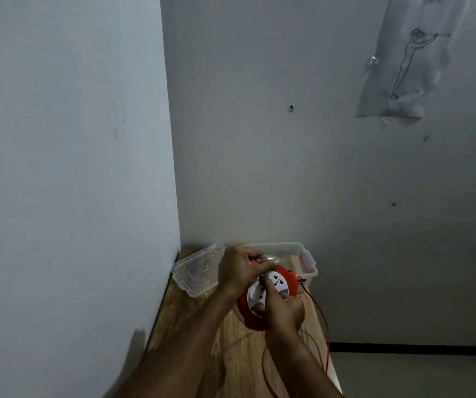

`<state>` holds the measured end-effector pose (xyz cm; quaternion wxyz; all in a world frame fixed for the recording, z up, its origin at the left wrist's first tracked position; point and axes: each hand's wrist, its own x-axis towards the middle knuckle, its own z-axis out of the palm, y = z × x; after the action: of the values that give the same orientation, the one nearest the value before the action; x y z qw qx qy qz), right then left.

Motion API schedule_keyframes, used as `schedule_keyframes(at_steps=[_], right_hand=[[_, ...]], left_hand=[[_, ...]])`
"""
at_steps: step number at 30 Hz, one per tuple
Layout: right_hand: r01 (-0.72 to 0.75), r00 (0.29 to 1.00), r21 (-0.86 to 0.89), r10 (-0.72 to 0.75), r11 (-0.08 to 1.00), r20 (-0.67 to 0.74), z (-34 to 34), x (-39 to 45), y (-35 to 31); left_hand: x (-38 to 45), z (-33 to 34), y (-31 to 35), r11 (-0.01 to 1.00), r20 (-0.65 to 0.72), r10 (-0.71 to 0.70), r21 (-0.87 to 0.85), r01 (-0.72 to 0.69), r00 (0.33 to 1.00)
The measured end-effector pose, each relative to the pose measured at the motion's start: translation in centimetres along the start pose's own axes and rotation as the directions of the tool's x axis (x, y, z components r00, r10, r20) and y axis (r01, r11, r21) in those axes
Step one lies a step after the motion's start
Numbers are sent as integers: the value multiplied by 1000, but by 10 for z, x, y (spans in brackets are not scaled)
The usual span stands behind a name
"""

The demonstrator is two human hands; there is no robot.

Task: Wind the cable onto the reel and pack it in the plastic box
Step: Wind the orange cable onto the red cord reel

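Observation:
A red cable reel [281, 278] with a white socket face hangs tilted above the wooden table [231, 349]. My left hand [241, 268] grips the reel's top handle. My right hand [284, 308] holds the white face near its lower right, fingers curled on it. A thin red cable [324, 320] trails from the reel's right side, over the table's right edge and back across the tabletop. Behind the reel stands the clear plastic box [302, 254], open, with something red inside at the right.
The box's clear lid [196, 271] lies on the table at the left, beside the white wall [73, 196]. The table sits in a room corner. A plastic sheet with a line drawing [403, 64] hangs on the back wall. Floor shows at lower right.

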<state>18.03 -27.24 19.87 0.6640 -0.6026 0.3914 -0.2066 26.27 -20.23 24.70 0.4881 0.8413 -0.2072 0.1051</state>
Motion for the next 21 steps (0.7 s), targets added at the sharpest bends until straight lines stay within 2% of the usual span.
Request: schedule_keyframes(at_steps=[2, 3, 4, 5, 6, 7, 8, 9, 10, 12, 15, 21], right_hand=[[64, 998, -69, -64, 996, 2, -4, -3, -3], [167, 985, -151, -170, 974, -8, -8, -5, -6], [321, 943, -254, -332, 912, 0, -13, -7, -8], [518, 840, -358, -541, 777, 40, -20, -10, -12], [712, 664, -422, -733, 561, 146, -27, -13, -16], [846, 456, -436, -839, 305, 297, -34, -10, -18], [916, 248, -399, -851, 50, 463, -42, -7, -20], [926, 101, -344, -777, -154, 621, -47, 0, -20], [910, 31, -300, -673, -287, 739, -53, 7, -23], [875, -3, -247, -513, -417, 858, -63, 16, -33], [827, -56, -184, -403, -531, 914, -68, 17, -47], [761, -117, -156, -369, -630, 922, -65, 24, -48]], left_hand=[[0, -1, -2, 999, -7, -27, -29, 27, 1000], [1, -1, -4, 997, -12, -48, -59, 47, 999], [1, -2, -5, 994, -12, -66, -89, 65, 998], [1, -2, -5, 992, -7, -76, -105, 75, 997], [2, -3, -5, 992, 2, -71, -107, 71, 997], [3, -4, -6, 994, 13, -59, -94, 60, 998], [3, -5, -7, 996, 20, -44, -75, 46, 999], [4, -6, -8, 998, 26, -35, -57, 36, 999], [5, -7, -8, 998, 33, -30, -47, 31, 999], [8, -8, -9, 998, 47, -35, -45, 37, 998], [10, -8, -6, 997, 81, -43, -64, 48, 996], [7, -8, -3, 997, 127, -9, -74, 19, 992]])
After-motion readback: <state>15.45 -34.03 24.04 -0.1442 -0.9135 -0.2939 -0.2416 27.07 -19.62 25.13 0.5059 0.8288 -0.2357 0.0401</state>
